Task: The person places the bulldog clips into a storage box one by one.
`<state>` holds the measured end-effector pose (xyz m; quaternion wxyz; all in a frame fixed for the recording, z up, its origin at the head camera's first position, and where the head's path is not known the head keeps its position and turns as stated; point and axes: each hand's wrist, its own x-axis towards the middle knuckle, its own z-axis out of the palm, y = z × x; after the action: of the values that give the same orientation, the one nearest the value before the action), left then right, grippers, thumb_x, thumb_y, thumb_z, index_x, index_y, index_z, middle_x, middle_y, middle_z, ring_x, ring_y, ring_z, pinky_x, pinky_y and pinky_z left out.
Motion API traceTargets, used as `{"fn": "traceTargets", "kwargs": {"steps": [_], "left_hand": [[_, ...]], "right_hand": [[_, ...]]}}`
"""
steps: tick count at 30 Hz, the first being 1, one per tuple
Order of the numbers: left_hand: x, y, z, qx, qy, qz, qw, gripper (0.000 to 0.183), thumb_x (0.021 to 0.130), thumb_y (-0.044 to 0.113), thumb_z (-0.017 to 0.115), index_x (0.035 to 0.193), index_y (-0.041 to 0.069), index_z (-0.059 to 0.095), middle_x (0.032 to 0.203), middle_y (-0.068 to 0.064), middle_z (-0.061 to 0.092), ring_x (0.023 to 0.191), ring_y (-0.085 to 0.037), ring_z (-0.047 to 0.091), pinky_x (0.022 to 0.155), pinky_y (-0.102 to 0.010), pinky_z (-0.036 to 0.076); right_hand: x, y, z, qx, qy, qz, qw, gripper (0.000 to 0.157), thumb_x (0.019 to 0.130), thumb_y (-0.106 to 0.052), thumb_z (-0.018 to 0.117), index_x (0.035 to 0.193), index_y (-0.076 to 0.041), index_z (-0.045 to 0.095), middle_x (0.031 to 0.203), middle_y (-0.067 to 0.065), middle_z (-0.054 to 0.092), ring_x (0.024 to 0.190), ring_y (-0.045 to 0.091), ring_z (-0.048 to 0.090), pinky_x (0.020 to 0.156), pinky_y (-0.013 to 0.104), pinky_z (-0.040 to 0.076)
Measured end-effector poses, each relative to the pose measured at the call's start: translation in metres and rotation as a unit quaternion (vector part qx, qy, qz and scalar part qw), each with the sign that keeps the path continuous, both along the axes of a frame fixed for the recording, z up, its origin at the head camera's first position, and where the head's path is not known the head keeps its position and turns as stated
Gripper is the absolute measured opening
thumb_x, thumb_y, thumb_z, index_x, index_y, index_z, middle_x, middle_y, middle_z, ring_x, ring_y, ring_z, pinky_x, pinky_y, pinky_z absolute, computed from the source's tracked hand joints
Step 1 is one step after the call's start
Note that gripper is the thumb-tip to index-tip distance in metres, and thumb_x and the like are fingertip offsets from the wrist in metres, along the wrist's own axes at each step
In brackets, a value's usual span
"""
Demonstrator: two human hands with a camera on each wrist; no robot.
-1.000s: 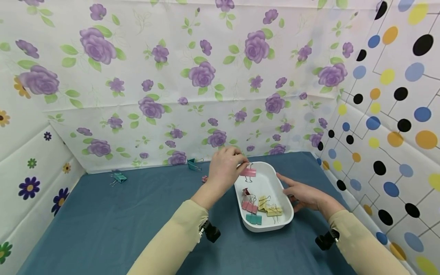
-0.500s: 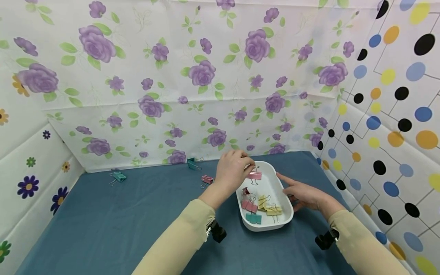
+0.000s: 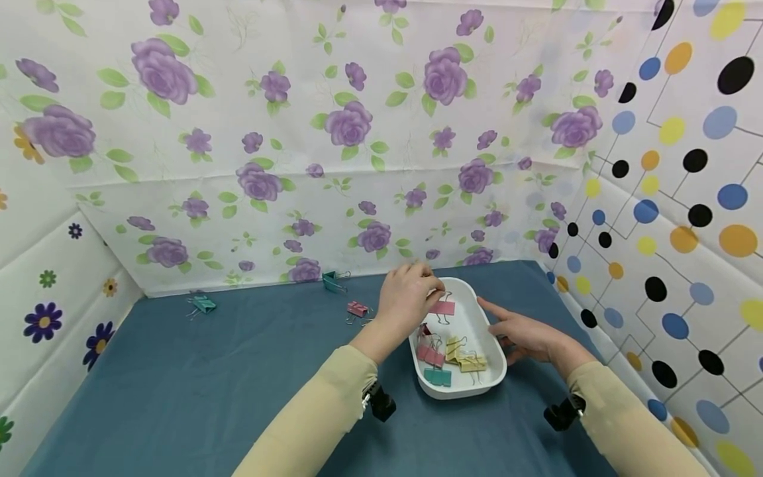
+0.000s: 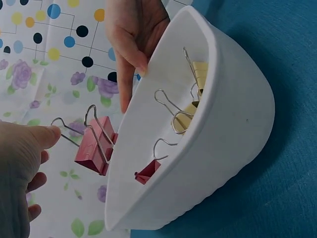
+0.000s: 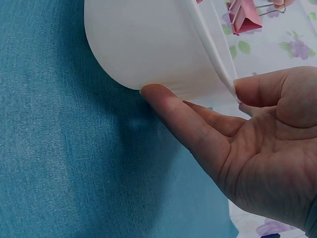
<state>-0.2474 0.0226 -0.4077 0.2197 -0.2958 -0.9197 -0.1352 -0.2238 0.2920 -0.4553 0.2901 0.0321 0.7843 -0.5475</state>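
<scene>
My left hand (image 3: 405,301) pinches a wire handle of a pink binder clip (image 4: 96,144) over the far end of a white tray (image 3: 501,371). The clip hangs by the tray's rim in the left wrist view. My right hand (image 3: 527,334) rests on the tray's right side, its fingers extended along the outer wall; in the right wrist view one fingertip (image 5: 153,94) touches low on the wall and another is at the rim. Inside the tray's near half lie pink clips (image 3: 430,356), yellow clips (image 3: 471,363), a teal clip (image 3: 438,377) and a dark red clip (image 4: 147,172).
On the blue cloth (image 3: 250,384), another pink binder clip (image 3: 357,309) lies left of my left hand. Two teal clips, one upright by the back wall (image 3: 330,281) and one farther left (image 3: 204,304), lie beyond. Patterned sheets wall in the back and both sides.
My left hand has moved a little to the right and lower with the pink clip, uncovering the other pink clip on the cloth. The right hand stays at the tray.
</scene>
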Motion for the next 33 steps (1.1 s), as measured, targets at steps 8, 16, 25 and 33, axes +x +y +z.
{"fn": "traceTargets", "kwargs": {"steps": [8,16,25,33], "left_hand": [[0.001,0.001,-0.001,-0.033,-0.031,0.025,0.9987,0.029,0.099,0.047,0.066,0.126,0.038,0.074,0.123,0.007,0.063,0.115,-0.017,0.058,0.098,-0.039,0.049],[0.0,-0.007,0.001,-0.028,-0.04,0.035,0.9982,0.031,0.099,0.047,0.066,0.127,0.036,0.073,0.126,0.007,0.063,0.117,-0.018,0.058,0.099,-0.041,0.049],[-0.002,-0.016,0.003,-0.016,-0.04,0.028,0.9987,0.032,0.099,0.045,0.068,0.127,0.033,0.074,0.127,0.005,0.065,0.117,-0.021,0.06,0.099,-0.042,0.05],[-0.003,-0.031,0.009,0.012,-0.015,0.021,0.9996,0.031,0.098,0.042,0.07,0.125,0.029,0.075,0.124,0.004,0.066,0.113,-0.021,0.061,0.093,-0.043,0.051]], "right_hand": [[-0.001,0.0,-0.001,-0.004,-0.004,0.006,1.0,0.071,0.11,-0.022,0.047,0.164,-0.042,0.008,0.16,0.023,0.026,0.111,0.036,0.063,0.077,0.052,0.06],[-0.003,0.001,0.001,-0.012,-0.008,0.014,1.0,0.071,0.11,-0.022,0.046,0.165,-0.041,0.005,0.163,0.026,0.019,0.116,0.038,0.061,0.078,0.053,0.059],[-0.003,0.002,-0.003,-0.009,-0.011,0.012,1.0,0.072,0.109,-0.021,0.047,0.164,-0.043,0.007,0.163,0.024,0.019,0.116,0.039,0.06,0.077,0.052,0.059],[-0.003,0.004,-0.002,-0.011,-0.009,0.011,1.0,0.072,0.109,-0.02,0.047,0.164,-0.044,0.007,0.164,0.023,0.018,0.119,0.039,0.059,0.078,0.053,0.059]]}}
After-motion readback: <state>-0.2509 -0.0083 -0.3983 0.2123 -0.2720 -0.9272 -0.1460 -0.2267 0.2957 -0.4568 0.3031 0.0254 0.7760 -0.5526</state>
